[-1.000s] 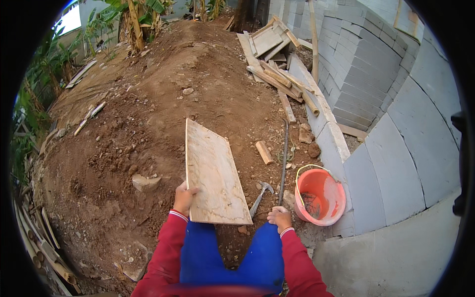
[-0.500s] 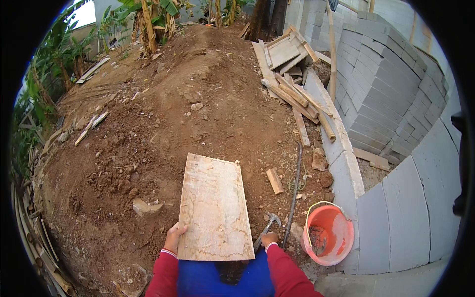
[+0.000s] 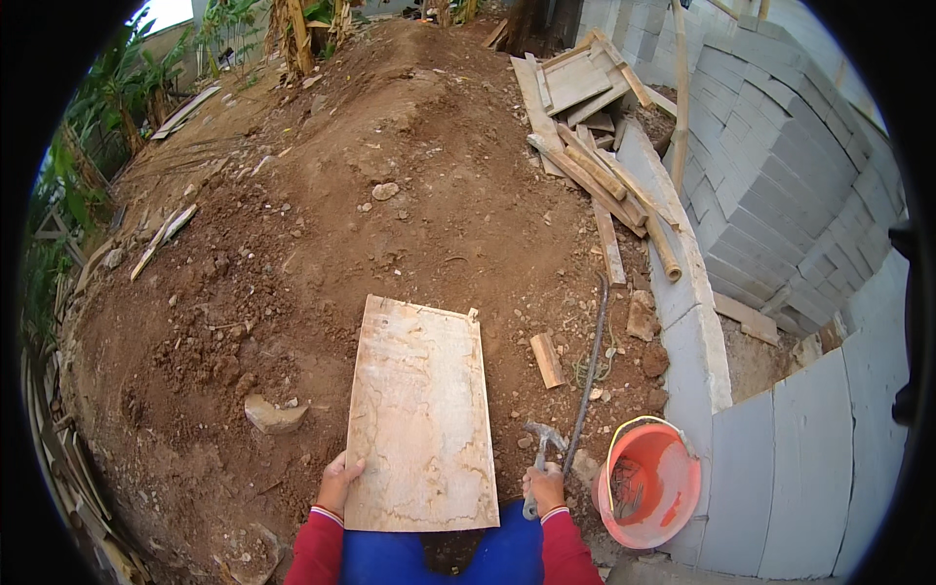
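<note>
A pale, stained plywood board (image 3: 419, 414) lies tilted in front of me, its near edge above my blue-trousered legs. My left hand (image 3: 339, 484) is closed on its lower left edge, thumb on the upper face. To the right of the board, my right hand (image 3: 544, 484) grips a claw hammer (image 3: 542, 441) by its handle, with the metal head pointing away from me. Hammer and board are apart. An orange bucket (image 3: 673, 480) with several nails inside stands beside my right hand.
A dark metal bar (image 3: 587, 385) and a short wood block (image 3: 548, 361) lie on the reddish soil. Low grey block walls (image 3: 736, 478) run along the right. Loose planks (image 3: 595, 175) pile up farther off, near stacked grey blocks (image 3: 780, 166). A stone (image 3: 275, 414) sits at left.
My right hand has moved slightly right with the hammer, whose handle now stands more upright. The board has shifted a little toward me and left, still in my left hand.
</note>
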`<state>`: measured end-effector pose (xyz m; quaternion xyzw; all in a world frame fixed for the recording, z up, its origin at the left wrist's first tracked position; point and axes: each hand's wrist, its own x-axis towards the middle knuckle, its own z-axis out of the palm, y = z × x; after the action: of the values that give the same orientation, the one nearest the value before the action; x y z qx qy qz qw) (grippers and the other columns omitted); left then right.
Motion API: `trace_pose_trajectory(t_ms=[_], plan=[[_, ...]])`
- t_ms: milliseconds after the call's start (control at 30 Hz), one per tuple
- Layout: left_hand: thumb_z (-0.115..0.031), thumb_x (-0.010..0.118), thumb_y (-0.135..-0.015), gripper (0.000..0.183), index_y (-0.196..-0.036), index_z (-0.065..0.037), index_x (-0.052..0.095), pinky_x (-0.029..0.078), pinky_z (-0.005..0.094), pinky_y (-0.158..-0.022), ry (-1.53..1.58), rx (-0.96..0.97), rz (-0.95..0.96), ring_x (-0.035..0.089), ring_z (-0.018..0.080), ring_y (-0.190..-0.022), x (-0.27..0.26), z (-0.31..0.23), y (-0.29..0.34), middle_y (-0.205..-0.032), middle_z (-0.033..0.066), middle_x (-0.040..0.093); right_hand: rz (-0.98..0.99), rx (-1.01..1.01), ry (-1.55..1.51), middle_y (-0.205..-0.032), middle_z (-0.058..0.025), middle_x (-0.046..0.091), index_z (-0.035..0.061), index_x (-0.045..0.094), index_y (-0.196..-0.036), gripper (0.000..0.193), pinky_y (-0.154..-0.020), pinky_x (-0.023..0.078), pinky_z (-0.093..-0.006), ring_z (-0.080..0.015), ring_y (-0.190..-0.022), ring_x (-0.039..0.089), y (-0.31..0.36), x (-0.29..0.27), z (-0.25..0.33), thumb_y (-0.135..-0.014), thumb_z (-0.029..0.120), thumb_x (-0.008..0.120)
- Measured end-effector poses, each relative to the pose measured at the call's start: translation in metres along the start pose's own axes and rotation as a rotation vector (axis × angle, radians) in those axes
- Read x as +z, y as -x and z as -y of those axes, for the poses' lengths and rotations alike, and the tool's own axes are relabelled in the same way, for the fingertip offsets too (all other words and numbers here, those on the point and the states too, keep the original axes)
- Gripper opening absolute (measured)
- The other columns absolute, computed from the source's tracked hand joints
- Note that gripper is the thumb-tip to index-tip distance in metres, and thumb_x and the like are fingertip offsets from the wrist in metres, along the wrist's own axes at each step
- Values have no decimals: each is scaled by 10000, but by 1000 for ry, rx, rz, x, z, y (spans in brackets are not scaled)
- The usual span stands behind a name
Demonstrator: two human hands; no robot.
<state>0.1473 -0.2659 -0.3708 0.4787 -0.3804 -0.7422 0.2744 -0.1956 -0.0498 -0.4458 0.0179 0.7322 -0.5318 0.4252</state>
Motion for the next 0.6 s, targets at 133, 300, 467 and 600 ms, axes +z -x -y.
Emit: trace_pose_trajectory(t_ms=[133, 300, 467, 600], plan=[[-215, 648, -1016, 429, -1362, 22, 561, 543, 322, -917, 62, -68, 161, 674, 154, -1030, -7, -1, 6, -1217, 92, 691, 201, -272, -118, -790, -89, 650, 31, 492, -1235, 277, -460, 494, -273, -121, -529, 584, 103, -17, 35, -1001, 127, 604], [-264, 630, -1037, 403, -1303, 38, 605, 551, 324, -863, -135, -105, 96, 683, 152, -973, -10, 14, 18, -1138, 96, 715, 283, -124, 70, -752, -61, 623, 13, 478, -1339, 375, -430, 473, -271, -108, -513, 566, 201, -5, 35, -1004, 120, 608], [-230, 619, -1034, 336, -1212, 53, 652, 545, 327, -767, -261, 136, -35, 669, 152, -841, -2, 32, 16, -1035, 93, 728, 167, -301, 148, -713, -31, 587, -13, 469, -1418, 484, -418, 439, -265, -90, -493, 529, 246, 16, 13, -986, 125, 637], [-243, 592, -1038, 362, -1242, 51, 646, 541, 344, -804, -299, 52, -44, 675, 157, -881, -3, 31, 9, -1037, 95, 726, -84, -684, 90, -710, -33, 582, -18, 404, -1504, 575, -456, 449, -289, -82, -514, 536, 246, 36, 1, -992, 146, 610]])
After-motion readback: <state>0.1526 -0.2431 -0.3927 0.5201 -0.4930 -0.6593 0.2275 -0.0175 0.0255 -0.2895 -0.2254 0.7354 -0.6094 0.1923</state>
